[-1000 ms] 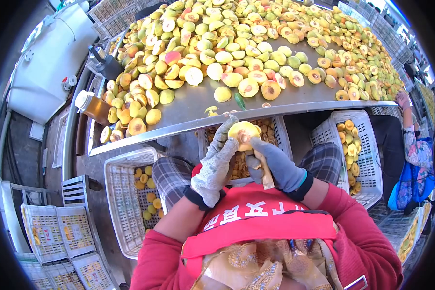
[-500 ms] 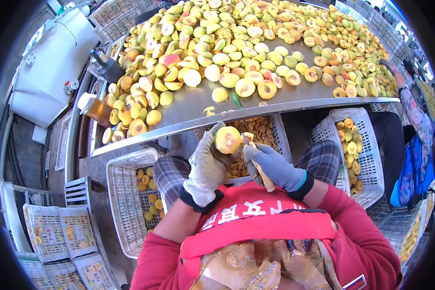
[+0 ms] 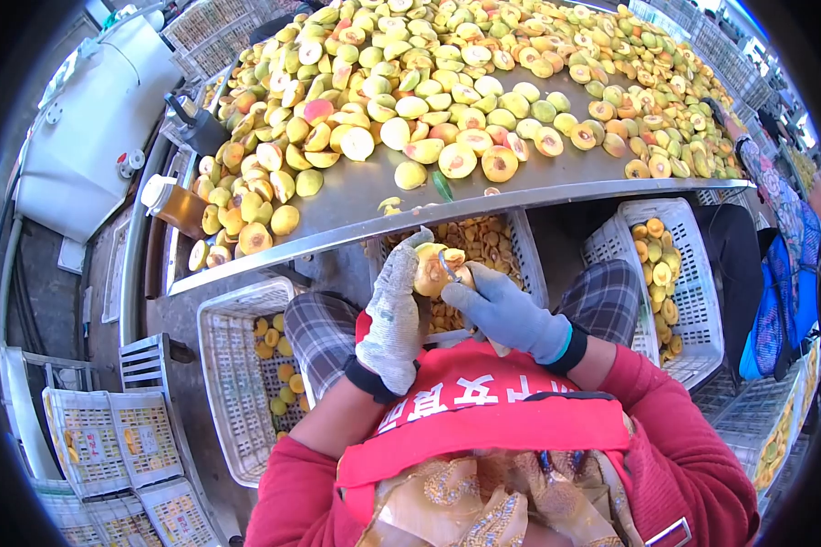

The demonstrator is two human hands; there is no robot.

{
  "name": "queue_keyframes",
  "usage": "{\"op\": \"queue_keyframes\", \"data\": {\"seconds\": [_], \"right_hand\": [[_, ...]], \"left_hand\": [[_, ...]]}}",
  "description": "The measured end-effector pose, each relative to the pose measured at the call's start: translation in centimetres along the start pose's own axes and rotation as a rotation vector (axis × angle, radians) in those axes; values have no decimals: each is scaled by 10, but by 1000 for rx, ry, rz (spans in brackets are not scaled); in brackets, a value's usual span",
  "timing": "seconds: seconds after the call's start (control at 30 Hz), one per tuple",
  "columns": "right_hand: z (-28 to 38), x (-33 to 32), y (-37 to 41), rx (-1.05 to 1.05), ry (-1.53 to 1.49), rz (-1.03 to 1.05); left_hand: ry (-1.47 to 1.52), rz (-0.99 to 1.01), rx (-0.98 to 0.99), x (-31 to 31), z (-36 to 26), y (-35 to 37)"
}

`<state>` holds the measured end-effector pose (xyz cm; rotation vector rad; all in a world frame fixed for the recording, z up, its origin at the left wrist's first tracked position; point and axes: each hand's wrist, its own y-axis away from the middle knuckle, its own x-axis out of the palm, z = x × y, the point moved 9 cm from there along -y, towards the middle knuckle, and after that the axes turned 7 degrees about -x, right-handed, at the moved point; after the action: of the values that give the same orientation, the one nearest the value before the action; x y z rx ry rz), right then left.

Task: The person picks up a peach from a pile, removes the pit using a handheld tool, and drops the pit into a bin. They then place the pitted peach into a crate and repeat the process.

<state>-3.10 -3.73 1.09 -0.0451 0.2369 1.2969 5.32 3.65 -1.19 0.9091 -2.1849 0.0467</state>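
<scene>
My left hand [image 3: 392, 314], in a pale knit glove, is closed around a yellow peach half [image 3: 427, 276] just past the table's near edge. In my right hand [image 3: 513, 314], gloved in grey-blue, is a pitting knife [image 3: 448, 266] with a curved metal end. That curved end rests against the peach flesh, near the fingers of both hands. Most of the knife's handle is hidden by the right glove. Below the hands stands a crate [image 3: 533, 273] of peach pits and scraps, partly covered by my hands and apron.
A metal table [image 3: 356, 191] bears a big heap of halved peaches [image 3: 410, 108]. A crate [image 3: 237, 460] with peach pieces stands at my left, another [image 3: 702, 301] at my right. A jar [image 3: 181, 208] and a dark jug [image 3: 205, 132] sit at the table's left edge. Beyond the right crate is another person's sleeve [image 3: 768, 182].
The peach half has turned in my left hand, and the knife's curved end has moved left onto it. My left hand has become more upright. The whole view has shifted slightly.
</scene>
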Motion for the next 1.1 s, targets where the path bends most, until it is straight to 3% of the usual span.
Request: {"op": "queue_keyframes", "data": {"seconds": [0.1,0.3,0.4,0.5,0.6,0.7,0.73,0.8,0.87,1.0,1.1], "right_hand": [[-9,9,-1,51,-160,8],[-2,6,-8,-173,-92,-61],[-5,14,0,189,-184,109],[11,10,0,7,86,82],[18,7,-3,-348,423,-21],[-7,26,11,292,-218,305],[-6,28,11,290,-266,321],[-5,30,11,281,-360,354],[0,27,8,242,-171,240],[9,15,6,147,63,120],[-2,32,12,353,-384,372]], "left_hand": [[46,-57,0,4,4,1],[-96,-13,54,8,6,-3],[-127,-64,70,6,4,-2],[-296,-30,156,23,-16,4],[-419,-25,89,17,-16,0],[-472,-22,7,11,-17,-6],[-508,-17,-16,11,-16,-7],[-489,25,158,25,-29,-3],[-535,34,242,28,-34,-2],[-439,21,171,22,-25,-3],[-342,33,244,28,-31,3]]}}
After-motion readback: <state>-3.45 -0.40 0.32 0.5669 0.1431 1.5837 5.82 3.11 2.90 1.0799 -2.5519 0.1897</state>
